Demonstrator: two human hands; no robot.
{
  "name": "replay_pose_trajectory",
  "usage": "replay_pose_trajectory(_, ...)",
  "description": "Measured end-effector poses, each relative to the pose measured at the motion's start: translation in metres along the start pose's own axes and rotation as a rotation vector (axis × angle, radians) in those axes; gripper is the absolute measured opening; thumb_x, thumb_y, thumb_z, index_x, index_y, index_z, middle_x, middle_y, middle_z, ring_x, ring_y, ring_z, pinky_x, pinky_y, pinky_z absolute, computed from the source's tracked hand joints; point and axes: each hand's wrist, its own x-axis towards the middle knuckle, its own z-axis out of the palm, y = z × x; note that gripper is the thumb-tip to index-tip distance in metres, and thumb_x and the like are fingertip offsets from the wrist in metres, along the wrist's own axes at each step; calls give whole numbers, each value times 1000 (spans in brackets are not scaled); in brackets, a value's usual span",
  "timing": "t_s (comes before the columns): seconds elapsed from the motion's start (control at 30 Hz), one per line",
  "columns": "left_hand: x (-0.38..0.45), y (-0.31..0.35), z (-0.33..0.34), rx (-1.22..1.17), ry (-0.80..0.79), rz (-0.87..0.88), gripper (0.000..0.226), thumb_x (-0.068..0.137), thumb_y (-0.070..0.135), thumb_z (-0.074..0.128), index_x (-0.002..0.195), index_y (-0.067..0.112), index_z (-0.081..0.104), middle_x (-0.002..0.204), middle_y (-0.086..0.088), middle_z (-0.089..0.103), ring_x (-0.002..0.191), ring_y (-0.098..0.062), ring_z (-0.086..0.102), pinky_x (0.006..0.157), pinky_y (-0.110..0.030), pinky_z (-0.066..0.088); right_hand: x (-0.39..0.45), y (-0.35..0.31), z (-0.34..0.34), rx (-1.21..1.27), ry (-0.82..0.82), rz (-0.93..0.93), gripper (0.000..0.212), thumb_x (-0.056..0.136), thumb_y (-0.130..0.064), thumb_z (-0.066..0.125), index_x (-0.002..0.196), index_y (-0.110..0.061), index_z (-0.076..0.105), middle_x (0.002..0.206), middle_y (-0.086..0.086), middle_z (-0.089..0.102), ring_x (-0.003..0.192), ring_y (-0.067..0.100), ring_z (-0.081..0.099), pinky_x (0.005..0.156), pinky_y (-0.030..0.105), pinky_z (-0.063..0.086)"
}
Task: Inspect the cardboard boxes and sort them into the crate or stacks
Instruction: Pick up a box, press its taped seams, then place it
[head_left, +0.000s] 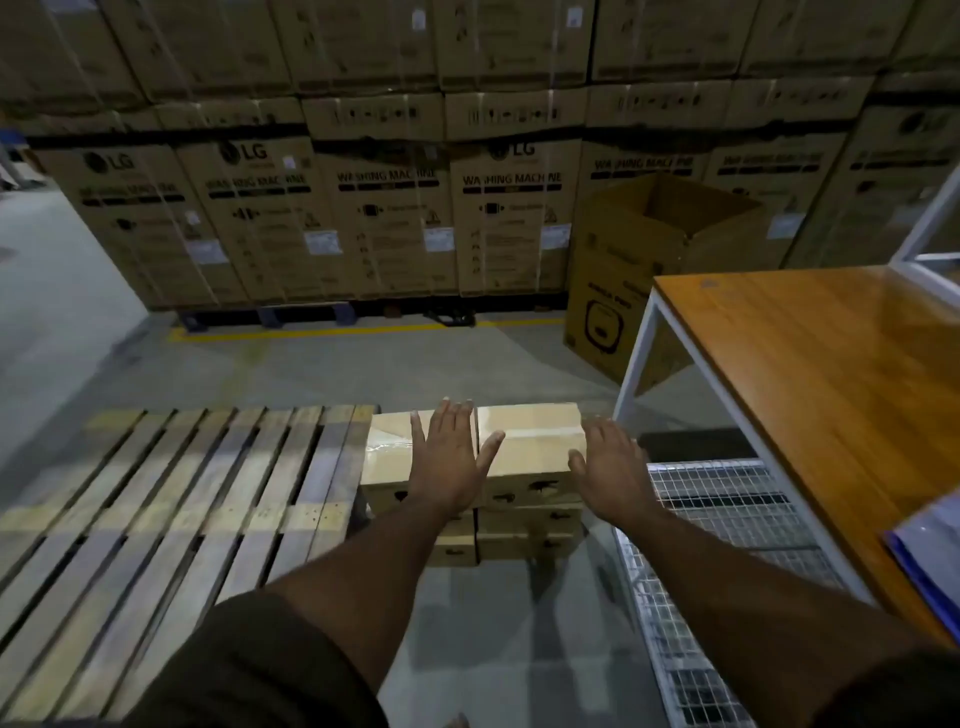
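Note:
Two small sealed cardboard boxes sit side by side on top of a low stack on the floor: the left top box (387, 452) and the right top box (535, 441). More boxes (524, 540) lie under them. My left hand (449, 457) lies flat with spread fingers across the seam between the two top boxes. My right hand (608, 467) hovers with straight fingers at the right edge of the right top box; contact cannot be told. A wire mesh crate (727, 509) stands just right of the stack.
A wooden pallet (171, 499) lies on the floor to the left. A wooden-topped table (810, 374) with a white frame stands at right, over the crate. An open tall carton (649, 260) and a wall of washing machine cartons (363, 218) stand behind.

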Motion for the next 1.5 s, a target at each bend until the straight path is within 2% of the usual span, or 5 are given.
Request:
replay_pose_trajectory(0.53,133,-43,96,-55,-256,-77,71,104,60,24,158,15,25,164,-4,29,156,-19,10,125,-48,0,118,19,87,56,-107,179,51,100,-35,49,144,-10,44,149,11,46,138,26,40,114,44,33)
replay_pose_trajectory(0.67,166,-44,130,-146,-319,-145,71,104,59,31,157,13,28,162,-9,34,152,-24,22,124,-41,13,155,37,111,84,-164,181,48,100,-32,50,143,-10,45,146,10,47,136,26,41,114,42,30)
replay_pose_trajectory(0.9,212,-35,214,-349,-428,-400,74,99,67,33,154,17,33,155,-10,44,140,-26,42,112,-40,36,224,94,177,166,-283,226,51,101,-36,48,145,-10,43,149,12,46,139,28,39,117,46,30)
replay_pose_trajectory(1.33,268,-56,361,-521,-422,-763,66,102,49,50,151,7,38,152,-15,46,138,-31,46,112,-35,35,301,172,323,189,-410,382,52,98,-37,52,143,-13,42,149,13,40,133,33,42,105,51,43)
replay_pose_trajectory(1.5,261,-60,390,-507,-404,-854,69,101,48,53,151,4,37,149,-18,49,134,-33,49,113,-43,38,307,181,352,177,-427,512,54,98,-35,53,145,-12,41,152,16,36,134,36,40,105,48,41)
